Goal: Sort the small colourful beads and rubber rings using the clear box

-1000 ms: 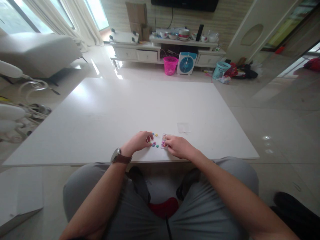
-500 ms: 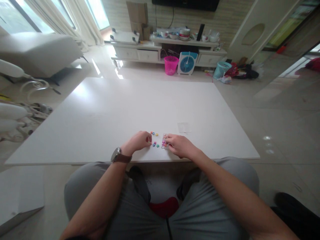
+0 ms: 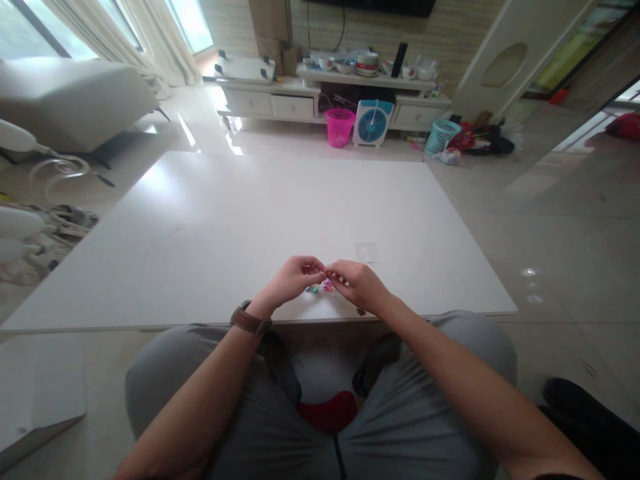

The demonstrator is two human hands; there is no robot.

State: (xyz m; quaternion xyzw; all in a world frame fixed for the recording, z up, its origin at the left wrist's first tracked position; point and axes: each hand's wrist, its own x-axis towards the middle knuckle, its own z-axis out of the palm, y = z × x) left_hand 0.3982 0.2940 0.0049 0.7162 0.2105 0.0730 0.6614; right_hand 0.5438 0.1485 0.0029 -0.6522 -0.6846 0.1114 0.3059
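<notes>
My left hand (image 3: 299, 277), with a brown-strapped watch (image 3: 250, 320) on its wrist, is closed in a pinch above the near part of the table. Its fingertips meet those of my right hand (image 3: 356, 283), also pinched. Whatever lies between them is too small to make out. Directly below sits a small clear box (image 3: 328, 287) with pink, purple and orange pieces in it, partly covered by my right fingers. Just left of it, small blue and green pieces (image 3: 315, 289) lie loose on the white table (image 3: 240, 220). A small dark object (image 3: 361, 311) shows under my right palm.
A clear flat lid-like piece (image 3: 367, 252) lies beyond my right hand. Across the floor stand a pink basket (image 3: 340, 128), a blue fan (image 3: 373, 123) and a light-blue basket (image 3: 443, 137), before a low cabinet (image 3: 295, 107) holding dishes.
My left hand has moved right and slightly away from me, to my right hand's fingertips. My right hand has lifted a little from the box. The loose pieces farther off are now hidden.
</notes>
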